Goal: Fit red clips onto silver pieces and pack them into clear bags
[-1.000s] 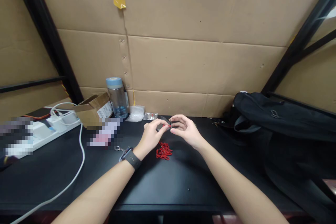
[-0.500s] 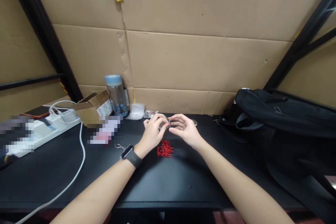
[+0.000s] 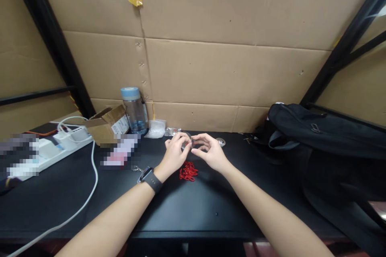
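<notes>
My left hand [image 3: 175,150], with a dark watch on its wrist, has its fingers closed around a small thin item at the centre of the head view. My right hand [image 3: 210,149] meets it from the right, thumb and fingertips at the same item, which is too small to name. Just below the hands a bunch of red cord [image 3: 188,171] lies on the black table [image 3: 193,209]. A round silver object [image 3: 221,142] rests behind my right hand. Left of the watch lies a small metal clasp [image 3: 137,168].
At the back left stand a blue-lidded bottle [image 3: 134,110], an opened cardboard box [image 3: 107,126] and a clear plastic bag [image 3: 157,128]. A white power strip [image 3: 75,132] with its cable runs along the left. A black bag [image 3: 301,128] fills the right side.
The camera view has shifted slightly. Both hands stay together, and more of the round silver object shows behind my right hand.
</notes>
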`<state>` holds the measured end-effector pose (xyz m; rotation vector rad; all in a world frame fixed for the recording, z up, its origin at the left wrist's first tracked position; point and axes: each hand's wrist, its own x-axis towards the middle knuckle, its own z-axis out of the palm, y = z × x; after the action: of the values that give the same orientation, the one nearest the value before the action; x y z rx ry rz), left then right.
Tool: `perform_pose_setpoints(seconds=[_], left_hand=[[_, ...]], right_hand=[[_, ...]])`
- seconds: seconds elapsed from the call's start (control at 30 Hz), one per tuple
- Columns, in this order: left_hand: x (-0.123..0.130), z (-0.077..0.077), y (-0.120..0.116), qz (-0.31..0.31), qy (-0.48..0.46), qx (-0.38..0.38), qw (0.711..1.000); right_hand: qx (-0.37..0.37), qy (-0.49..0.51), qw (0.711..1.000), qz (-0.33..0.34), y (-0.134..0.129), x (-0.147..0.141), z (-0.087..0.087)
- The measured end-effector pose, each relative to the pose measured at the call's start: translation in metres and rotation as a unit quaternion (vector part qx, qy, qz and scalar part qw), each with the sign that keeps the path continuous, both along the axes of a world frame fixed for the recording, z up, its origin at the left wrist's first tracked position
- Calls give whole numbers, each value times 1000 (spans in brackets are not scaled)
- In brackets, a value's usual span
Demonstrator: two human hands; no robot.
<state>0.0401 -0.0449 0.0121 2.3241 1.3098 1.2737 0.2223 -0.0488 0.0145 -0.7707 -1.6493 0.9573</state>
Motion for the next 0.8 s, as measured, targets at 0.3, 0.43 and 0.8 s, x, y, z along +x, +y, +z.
perform_pose_setpoints(seconds=[0.3,0.43,0.8], left_hand=[[0,-1,2,-15,-37,-6,999],[-1,-8,11,-65,-106,-40,991],[-3,-10,11,-74,-67,-90,991]], right_hand=[[27,-22,999,-14,3,2,-1],[122,-125,984,-41,2,10,7],[234,-290,924,-87,7,18,6]])
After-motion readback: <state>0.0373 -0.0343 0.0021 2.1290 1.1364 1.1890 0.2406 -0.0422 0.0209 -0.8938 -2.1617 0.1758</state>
